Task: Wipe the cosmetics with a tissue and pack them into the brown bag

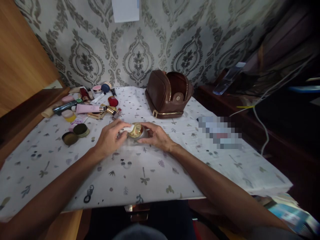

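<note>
A small round jar with a shiny gold lid (pixel 136 130) is between my two hands above the middle of the cloth-covered table. My right hand (pixel 158 136) grips the jar from the right, thumb in front and fingers behind. My left hand (pixel 111 136) pinches a small white piece (pixel 128 128), perhaps a tissue or wipe, against the left side of the lid. Just left of my left hand lies an open dark round container (pixel 81 130) with its lid (pixel 70 138) beside it.
A brown makeup bag (pixel 166 95) stands unzipped at the back. Several cosmetics, including a pink tube (pixel 88 109) and a red compact (pixel 113 101), crowd the back left. A blurred-out flat object (pixel 220 132) lies on the right. A clear bottle (pixel 228 78) and cables are beyond the table.
</note>
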Motion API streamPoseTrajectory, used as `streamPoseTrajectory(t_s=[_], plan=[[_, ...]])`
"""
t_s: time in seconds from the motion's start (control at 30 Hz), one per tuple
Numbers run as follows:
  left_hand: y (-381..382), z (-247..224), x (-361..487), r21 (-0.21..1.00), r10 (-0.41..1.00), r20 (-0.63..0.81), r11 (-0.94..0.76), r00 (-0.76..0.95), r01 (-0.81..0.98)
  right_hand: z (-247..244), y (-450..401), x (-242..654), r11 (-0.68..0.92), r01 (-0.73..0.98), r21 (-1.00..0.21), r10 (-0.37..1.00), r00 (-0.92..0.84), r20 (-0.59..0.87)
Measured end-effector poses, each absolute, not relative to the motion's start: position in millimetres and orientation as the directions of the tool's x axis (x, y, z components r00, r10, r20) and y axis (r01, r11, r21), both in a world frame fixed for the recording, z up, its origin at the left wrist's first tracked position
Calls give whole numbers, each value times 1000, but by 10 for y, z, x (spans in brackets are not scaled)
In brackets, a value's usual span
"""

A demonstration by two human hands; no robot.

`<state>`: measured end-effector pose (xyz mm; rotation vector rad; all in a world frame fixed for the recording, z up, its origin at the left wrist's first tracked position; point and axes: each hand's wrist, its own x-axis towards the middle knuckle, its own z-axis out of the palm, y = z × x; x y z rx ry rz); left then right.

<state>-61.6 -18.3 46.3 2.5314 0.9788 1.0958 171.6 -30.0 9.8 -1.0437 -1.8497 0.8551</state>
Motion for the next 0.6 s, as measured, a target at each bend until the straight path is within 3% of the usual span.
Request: streamPoseTrajectory(t_s=[0.2, 0.37, 0.6], plan=[[-253, 564, -619, 524, 671, 482, -736, 563, 428, 48, -285, 1704, 401, 278, -873, 899, -301, 318], [-283, 577, -583, 618, 700, 453, -693, 553, 371, 132, -326, 1689, 486, 386, -784, 868, -321, 380], [-236, 516, -554, 519, 565, 597, -813, 570, 264, 193, -386, 1662, 578, 466, -670, 815, -379, 439]])
